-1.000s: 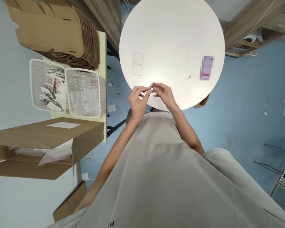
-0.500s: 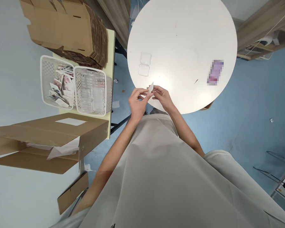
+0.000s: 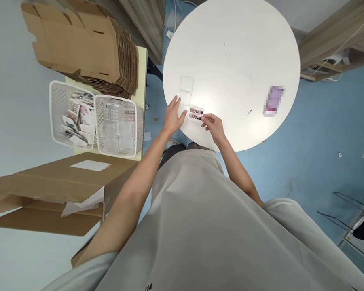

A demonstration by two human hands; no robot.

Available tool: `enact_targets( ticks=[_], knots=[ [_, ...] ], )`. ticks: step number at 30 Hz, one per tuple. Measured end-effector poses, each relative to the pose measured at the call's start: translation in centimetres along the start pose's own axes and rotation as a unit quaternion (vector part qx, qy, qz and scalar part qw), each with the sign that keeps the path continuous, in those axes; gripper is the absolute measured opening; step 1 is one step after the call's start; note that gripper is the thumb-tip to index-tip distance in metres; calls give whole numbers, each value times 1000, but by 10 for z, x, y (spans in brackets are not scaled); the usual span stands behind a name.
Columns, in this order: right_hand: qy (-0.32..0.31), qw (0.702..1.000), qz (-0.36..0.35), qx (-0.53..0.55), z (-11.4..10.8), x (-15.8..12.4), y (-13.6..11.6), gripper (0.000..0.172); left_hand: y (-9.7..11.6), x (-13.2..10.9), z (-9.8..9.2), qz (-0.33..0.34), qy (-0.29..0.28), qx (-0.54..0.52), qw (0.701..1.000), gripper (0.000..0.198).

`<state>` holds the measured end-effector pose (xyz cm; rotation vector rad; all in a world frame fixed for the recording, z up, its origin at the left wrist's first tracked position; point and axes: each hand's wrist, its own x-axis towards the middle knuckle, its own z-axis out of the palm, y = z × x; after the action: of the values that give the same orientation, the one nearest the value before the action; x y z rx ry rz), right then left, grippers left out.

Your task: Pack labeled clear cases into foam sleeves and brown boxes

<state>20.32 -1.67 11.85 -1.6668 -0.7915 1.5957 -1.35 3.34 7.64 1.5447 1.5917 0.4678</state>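
My right hand [image 3: 214,127] pinches the right edge of a small white card of press-on nails [image 3: 195,113], with two rows of pink and dark patterned pieces facing up. Fingers spread, my left hand [image 3: 172,118] holds nothing; its thumb is close to the card's left edge. Just beyond its fingertips a clear plastic case [image 3: 186,90] lies unfolded on the round white table [image 3: 230,72], lid side away from me. Whether the left fingers touch the case I cannot tell.
On a side table at left stand a white basket of small packets [image 3: 79,117], a basket of clear cases [image 3: 118,125] and a stack of flattened cardboard [image 3: 85,44]. An opened carton [image 3: 60,178] is nearer me. A blurred purple item [image 3: 274,101] lies on the table's right.
The card was tilted between both hands; now it faces up in my right hand. My left hand has let go and moved up and left, towards the clear case.
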Motion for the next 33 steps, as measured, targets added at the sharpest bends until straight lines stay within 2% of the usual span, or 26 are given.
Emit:
enact_targets(
  ticks=[3, 6, 11, 15, 19, 23, 28, 33],
  knots=[
    [22, 1000, 12, 9, -8, -1, -1, 40, -8, 26, 10, -16, -153, 153, 976, 112],
    [49, 998, 30, 5, -20, -4, 0, 39, -15, 36, 29, -51, -249, 221, 942, 126],
    [74, 996, 43, -4, -37, -1, 7, 38, -16, 24, 60, -64, -304, 239, 920, 135],
    [71, 995, 52, -41, -36, 22, 17, 34, -7, 3, 75, -60, -338, 247, 906, 129],
    [69, 992, 85, -68, -24, 57, 31, 18, -4, -17, 80, -38, -349, 229, 908, 123],
    [53, 988, 109, -95, -7, 85, 47, 7, -15, -31, 70, -9, -331, 189, 925, 106],
    [39, 985, 101, -131, 11, 106, 63, 6, -38, -38, 47, -38, -280, 144, 948, 99],
    [27, 979, 82, -183, 19, 117, 71, 7, -61, -28, 36, -66, -198, 67, 976, 103]
  ],
)
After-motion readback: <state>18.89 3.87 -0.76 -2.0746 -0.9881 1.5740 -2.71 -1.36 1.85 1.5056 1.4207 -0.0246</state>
